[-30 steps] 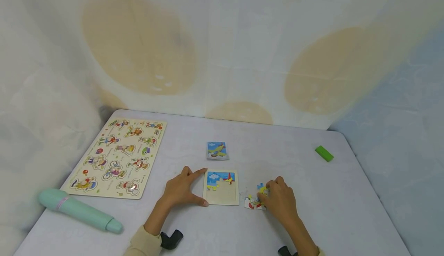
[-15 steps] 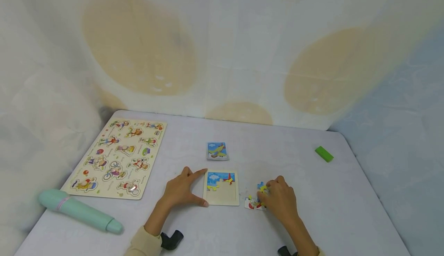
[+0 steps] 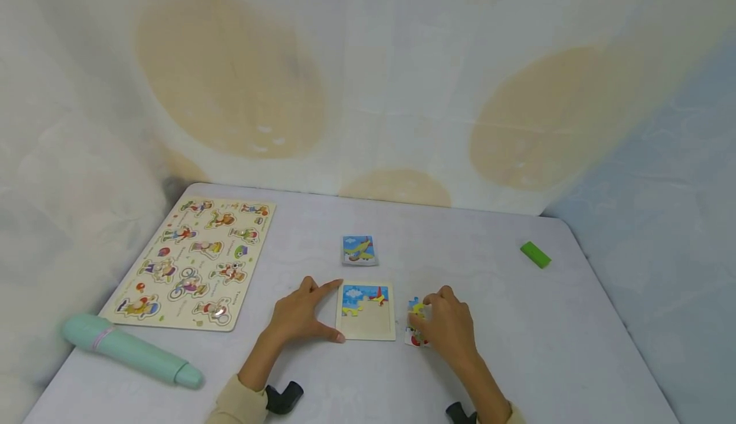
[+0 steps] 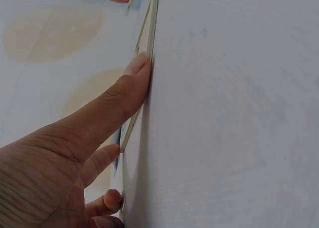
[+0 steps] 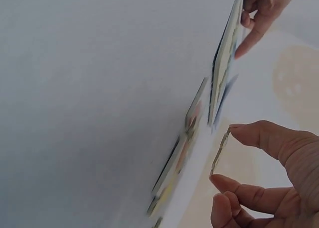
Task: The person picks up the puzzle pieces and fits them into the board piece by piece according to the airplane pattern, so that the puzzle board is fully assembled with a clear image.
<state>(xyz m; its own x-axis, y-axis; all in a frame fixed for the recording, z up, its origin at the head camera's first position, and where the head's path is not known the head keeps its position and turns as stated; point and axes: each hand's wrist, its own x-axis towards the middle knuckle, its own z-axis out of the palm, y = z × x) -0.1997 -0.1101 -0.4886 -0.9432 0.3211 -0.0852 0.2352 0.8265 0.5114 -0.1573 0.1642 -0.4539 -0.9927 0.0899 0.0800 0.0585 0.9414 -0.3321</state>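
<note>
A square wooden puzzle tray [image 3: 368,329] lies flat, with sky, cloud and red-tail pieces across its upper part and bare wood below. At its left side my left hand [image 3: 300,315] spreads thumb and forefinger against the edge; the thumb [image 4: 134,78] touches the rim in the left wrist view. To the right of the tray, my right hand [image 3: 451,327] pinches a thin puzzle piece [image 5: 220,151] by its edges between thumb and forefinger, raised off the table. Loose pieces [image 3: 415,338] lie below and beside that hand, partly hidden by it.
Behind the tray lies a small airplane picture card [image 3: 359,250]. A large board of figures [image 3: 190,264] is at the left, with a mint-green cylindrical object [image 3: 132,350] in front of it. A green block [image 3: 536,255] lies at the right on the white table [image 3: 494,245].
My right hand has moved left, closer to the tray, with a piece now seen raised between its fingers. My left hand stays at the tray's edge.
</note>
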